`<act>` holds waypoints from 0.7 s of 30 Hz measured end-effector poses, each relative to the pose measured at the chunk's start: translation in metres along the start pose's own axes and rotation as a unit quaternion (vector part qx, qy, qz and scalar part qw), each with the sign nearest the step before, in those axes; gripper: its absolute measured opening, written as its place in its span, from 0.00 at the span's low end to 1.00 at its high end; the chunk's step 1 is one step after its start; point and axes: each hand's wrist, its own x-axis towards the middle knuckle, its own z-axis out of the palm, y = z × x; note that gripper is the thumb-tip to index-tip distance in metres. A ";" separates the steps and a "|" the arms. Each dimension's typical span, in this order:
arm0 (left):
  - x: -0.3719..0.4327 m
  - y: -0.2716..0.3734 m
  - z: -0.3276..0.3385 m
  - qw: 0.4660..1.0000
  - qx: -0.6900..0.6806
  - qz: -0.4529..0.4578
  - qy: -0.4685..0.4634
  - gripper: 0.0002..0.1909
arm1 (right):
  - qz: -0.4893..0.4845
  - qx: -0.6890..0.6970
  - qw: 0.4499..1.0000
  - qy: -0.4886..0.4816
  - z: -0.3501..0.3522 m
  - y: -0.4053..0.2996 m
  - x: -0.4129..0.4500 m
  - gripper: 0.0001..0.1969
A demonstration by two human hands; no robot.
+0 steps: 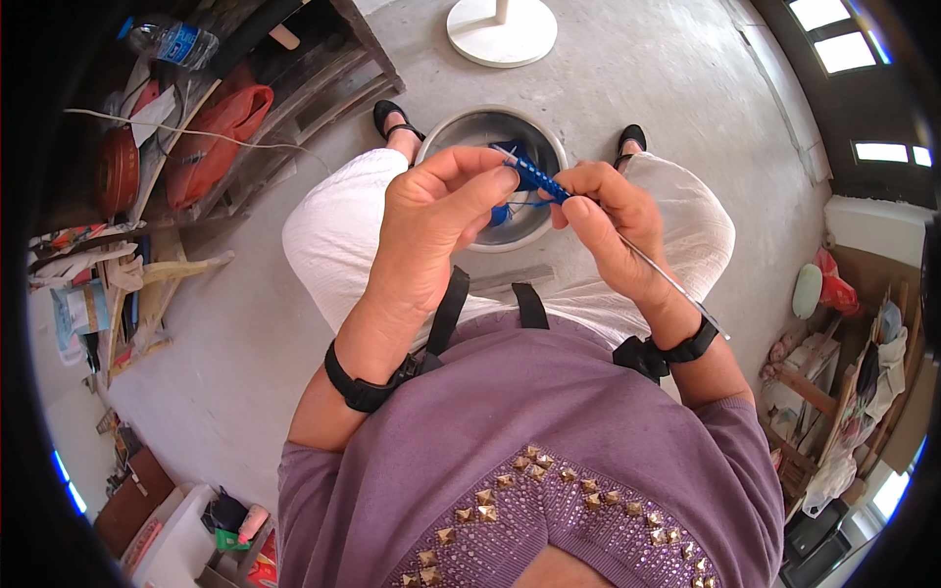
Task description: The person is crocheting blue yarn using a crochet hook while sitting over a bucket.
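Note:
Blue knitting (539,176) hangs in a row of stitches on a thin metal knitting needle (665,275). My right hand (614,220) grips the needle and the knitting's right end; the needle's long end runs down past my wrist. My left hand (456,198) pinches the knitting near the needle tip at its left end. Whether it also holds a second needle, I cannot tell. Below my hands, between my feet, a round metal basin (441,121) stands on the floor. Blue yarn (500,214) shows over the basin, partly hidden by my left fingers.
A white round stand base (502,33) is on the floor beyond the basin. At the left, a wooden shelf unit (309,110) holds a red bag (220,147) and a plastic water bottle (173,42). Cloths and boards (838,382) stand at the right. A piece of wood (511,279) lies near my lap.

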 end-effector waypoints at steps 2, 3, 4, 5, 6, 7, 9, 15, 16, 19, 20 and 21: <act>0.000 0.001 -0.003 1.000 0.006 -0.001 -0.003 0.09 | 0.018 0.045 0.998 -0.033 -0.004 -0.002 0.001 0.12; 0.001 0.002 -0.003 1.000 0.012 -0.002 -0.008 0.09 | 0.018 0.045 0.998 -0.033 -0.006 -0.003 0.002 0.12; 0.000 0.002 -0.003 1.000 0.012 -0.003 -0.008 0.09 | 0.031 0.055 0.997 -0.036 -0.007 -0.003 0.002 0.13; 0.000 0.002 -0.003 1.000 0.024 0.002 -0.001 0.09 | 0.043 0.065 0.996 -0.039 -0.007 -0.003 0.002 0.14; 0.000 0.002 -0.003 0.999 0.037 0.007 0.005 0.09 | 0.043 0.065 0.996 -0.039 -0.007 -0.004 0.002 0.14; 0.000 0.002 -0.004 0.999 0.037 0.006 0.006 0.09 | 0.045 0.069 0.996 -0.031 -0.007 -0.005 0.003 0.13; 0.000 0.001 -0.004 0.999 0.044 0.010 0.009 0.09 | 0.047 0.074 0.996 -0.022 -0.006 -0.005 0.003 0.12; -0.001 -0.002 -0.003 0.999 0.033 0.020 0.024 0.08 | 0.042 0.047 0.998 -0.015 -0.003 -0.004 0.002 0.13; -0.001 -0.002 -0.002 0.999 0.033 0.020 0.023 0.08 | 0.040 0.045 0.998 -0.011 -0.002 -0.003 0.002 0.13; -0.002 -0.002 -0.001 0.998 0.037 0.035 0.040 0.08 | 0.047 0.042 0.998 -0.009 -0.002 -0.007 0.002 0.14; -0.001 -0.003 -0.001 0.998 0.035 0.036 0.039 0.08 | 0.056 0.041 0.998 -0.011 -0.002 -0.009 0.003 0.14; -0.001 -0.003 -0.002 0.998 0.033 0.038 0.039 0.08 | 0.057 0.041 0.997 -0.010 -0.002 -0.008 0.002 0.14</act>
